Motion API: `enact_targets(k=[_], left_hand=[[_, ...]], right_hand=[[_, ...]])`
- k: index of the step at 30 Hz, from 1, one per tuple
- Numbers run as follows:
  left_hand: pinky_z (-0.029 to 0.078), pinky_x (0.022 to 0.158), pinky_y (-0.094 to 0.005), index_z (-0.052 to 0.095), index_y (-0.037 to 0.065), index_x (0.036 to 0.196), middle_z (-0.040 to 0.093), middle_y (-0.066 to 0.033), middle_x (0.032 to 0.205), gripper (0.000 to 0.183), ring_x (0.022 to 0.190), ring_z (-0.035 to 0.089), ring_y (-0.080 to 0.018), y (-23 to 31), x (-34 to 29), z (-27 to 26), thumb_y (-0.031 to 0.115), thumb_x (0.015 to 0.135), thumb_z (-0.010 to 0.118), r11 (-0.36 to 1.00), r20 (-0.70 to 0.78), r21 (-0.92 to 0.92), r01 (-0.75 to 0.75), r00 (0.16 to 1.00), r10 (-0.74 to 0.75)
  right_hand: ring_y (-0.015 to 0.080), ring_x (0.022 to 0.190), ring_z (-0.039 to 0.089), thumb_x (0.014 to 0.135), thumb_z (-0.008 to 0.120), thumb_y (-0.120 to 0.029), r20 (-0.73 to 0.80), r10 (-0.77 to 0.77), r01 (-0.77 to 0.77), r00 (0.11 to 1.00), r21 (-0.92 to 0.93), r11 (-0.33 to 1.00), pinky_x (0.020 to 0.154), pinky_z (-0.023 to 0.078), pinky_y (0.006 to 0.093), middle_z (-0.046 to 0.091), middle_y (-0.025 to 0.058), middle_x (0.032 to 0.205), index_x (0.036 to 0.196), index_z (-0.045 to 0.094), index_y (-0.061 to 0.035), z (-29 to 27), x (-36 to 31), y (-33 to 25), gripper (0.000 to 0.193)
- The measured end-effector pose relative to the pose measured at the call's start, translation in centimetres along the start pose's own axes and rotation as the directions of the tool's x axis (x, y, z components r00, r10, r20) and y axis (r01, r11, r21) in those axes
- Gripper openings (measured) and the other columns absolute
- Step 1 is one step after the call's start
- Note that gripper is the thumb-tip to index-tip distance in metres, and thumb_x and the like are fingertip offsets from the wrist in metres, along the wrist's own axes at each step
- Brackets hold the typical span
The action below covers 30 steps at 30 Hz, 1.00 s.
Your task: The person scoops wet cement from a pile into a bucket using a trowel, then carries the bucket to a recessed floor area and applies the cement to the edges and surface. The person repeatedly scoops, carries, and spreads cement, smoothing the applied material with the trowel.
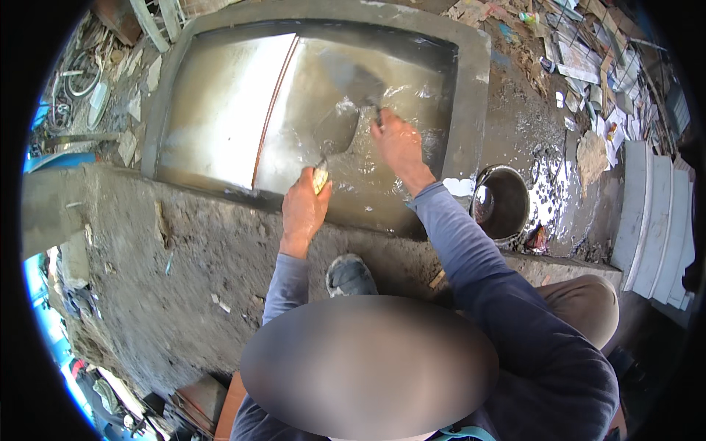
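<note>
My left hand [303,213] is closed around the yellowish handle of a trowel [337,132], whose broad grey blade lies at the surface of the murky water. My right hand [401,147] grips a second trowel [362,87] by its short handle, farther off and to the right. Its dark blade is smeared by motion. Both tools are over a rectangular basin [471,95] with a wide grey cement rim and brown, rippling water inside. A thin reddish-brown strip [275,110] crosses the basin's left half, beside a bright white area that may be a panel or a reflection.
A dark bucket [515,206] stands on wet ground right of the basin. Paper and board scraps [588,73] are heaped at the far right, near stacked pale slabs [651,220]. Rough cement ledge [198,242] runs along the near side, by my shoe [351,276].
</note>
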<state>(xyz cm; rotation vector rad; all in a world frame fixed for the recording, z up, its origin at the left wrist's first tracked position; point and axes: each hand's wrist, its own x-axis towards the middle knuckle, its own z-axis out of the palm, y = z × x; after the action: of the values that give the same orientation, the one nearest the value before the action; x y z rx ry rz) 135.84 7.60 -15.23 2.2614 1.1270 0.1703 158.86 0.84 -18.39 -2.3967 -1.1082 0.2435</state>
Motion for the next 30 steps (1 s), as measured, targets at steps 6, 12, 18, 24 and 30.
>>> enact_targets(k=[6,12,18,24,30], left_hand=[[0.052,0.082,-0.0596,0.052,-0.006,0.123,0.069,-0.0354,0.102,0.041,0.098,0.067,-0.0561,0.5,-1.1,1.3,0.023,0.100,0.070,0.985,-0.016,-0.149,0.086,0.996,-0.089],[0.053,0.083,-0.0564,0.050,-0.005,0.123,0.069,-0.0335,0.103,0.040,0.099,0.066,-0.0557,1.7,-1.4,2.4,0.022,0.101,0.069,0.954,-0.057,-0.264,0.141,0.985,-0.162],[0.054,0.083,-0.0531,0.050,-0.005,0.129,0.070,-0.0300,0.104,0.041,0.098,0.069,-0.0513,2.3,-1.8,2.8,0.020,0.102,0.068,0.926,-0.098,-0.352,0.139,0.978,-0.184],[0.055,0.071,-0.0333,0.053,-0.002,0.133,0.067,-0.0127,0.098,0.042,0.083,0.069,-0.0217,0.3,-2.1,3.5,0.027,0.106,0.067,0.490,0.262,-0.767,0.414,0.899,-0.350],[0.048,0.060,-0.0239,0.046,-0.003,0.149,0.059,-0.0055,0.107,0.050,0.076,0.054,-0.0113,-3.6,-3.3,4.4,0.035,0.116,0.046,-0.630,0.400,-0.694,0.350,0.914,0.067]], right_hand=[[0.0424,0.089,0.075,0.101,0.064,-0.034,0.175,0.020,-0.037,0.984,0.095,0.995,0.077,0.060,0.0549,0.076,0.0218,0.094,0.114,0.065,-0.0049,1.1,-3.1,-0.9,0.032],[0.0442,0.090,0.074,0.102,0.062,-0.035,0.261,0.118,-0.133,0.958,0.040,0.990,0.082,0.059,0.0553,0.076,0.0232,0.094,0.118,0.065,-0.0048,0.8,-3.6,-2.4,0.034],[0.0447,0.093,0.074,0.102,0.063,-0.038,0.336,0.103,-0.125,0.936,0.045,0.991,0.084,0.059,0.0552,0.076,0.0230,0.098,0.122,0.066,-0.0049,-0.1,-3.5,-2.4,0.039],[0.0449,0.096,0.072,0.103,0.063,-0.034,0.371,0.126,-0.205,0.920,0.184,0.961,0.083,0.058,0.0539,0.072,0.0278,0.105,0.122,0.060,-0.0017,0.3,-3.8,-1.4,0.038],[0.0415,0.088,0.071,0.097,0.065,-0.018,0.036,-0.183,0.166,0.983,0.271,0.948,0.078,0.059,0.0515,0.063,0.0178,0.105,0.122,0.052,-0.0037,0.9,-6.1,-0.6,0.031]])
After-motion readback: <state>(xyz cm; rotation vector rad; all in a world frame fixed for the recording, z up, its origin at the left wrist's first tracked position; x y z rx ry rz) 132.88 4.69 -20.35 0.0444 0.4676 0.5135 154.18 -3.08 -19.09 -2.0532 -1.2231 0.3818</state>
